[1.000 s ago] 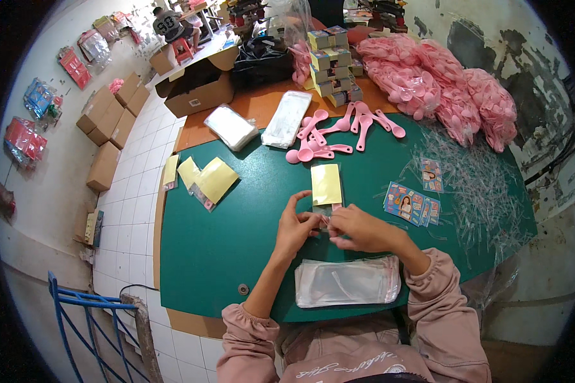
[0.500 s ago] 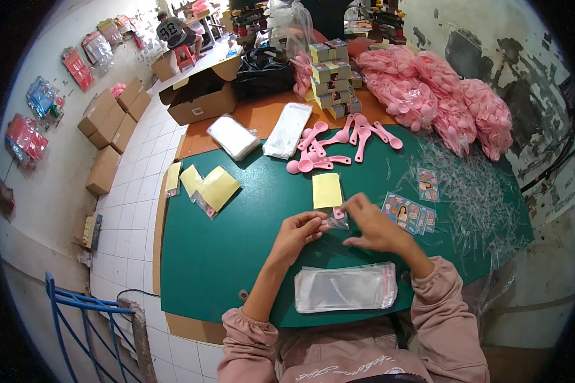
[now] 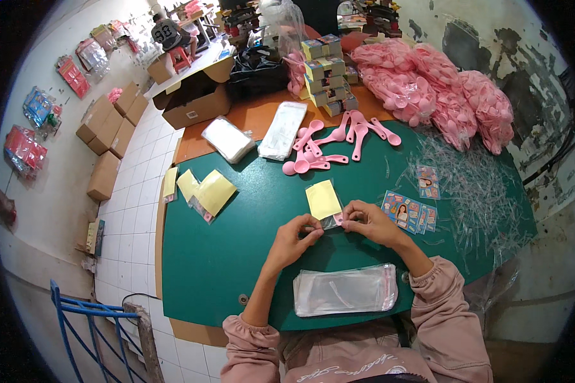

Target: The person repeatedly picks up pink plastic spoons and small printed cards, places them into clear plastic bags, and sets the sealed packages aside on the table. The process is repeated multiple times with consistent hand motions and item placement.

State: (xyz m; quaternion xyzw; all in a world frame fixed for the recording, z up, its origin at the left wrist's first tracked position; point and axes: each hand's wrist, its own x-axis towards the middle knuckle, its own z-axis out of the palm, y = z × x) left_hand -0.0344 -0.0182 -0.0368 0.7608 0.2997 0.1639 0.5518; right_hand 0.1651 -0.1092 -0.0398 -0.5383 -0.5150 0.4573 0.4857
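Yellow card [image 3: 323,199] shows through a clear packet [image 3: 333,223] on the green tabletop [image 3: 230,255], in front of the person and beyond the stack of clear bags [image 3: 345,291]. Left hand [image 3: 298,235]: thumb and fingertips pinch the packet's lower-left edge. Right hand [image 3: 372,225]: fingertips drawn together at the lower-right corner, beside the pink handle end [image 3: 338,217]; exact grip hidden by the fingers.

Change versus half a second ago: right hand, then raised off the packet with fingers spread, is now at its corner; packet, then nearly straight, now leans with its top to the left. Unchanged: loose pink spoons [image 3: 358,142], printed cards [image 3: 400,210] right, finished-looking yellow-backed packets [image 3: 216,192] left.
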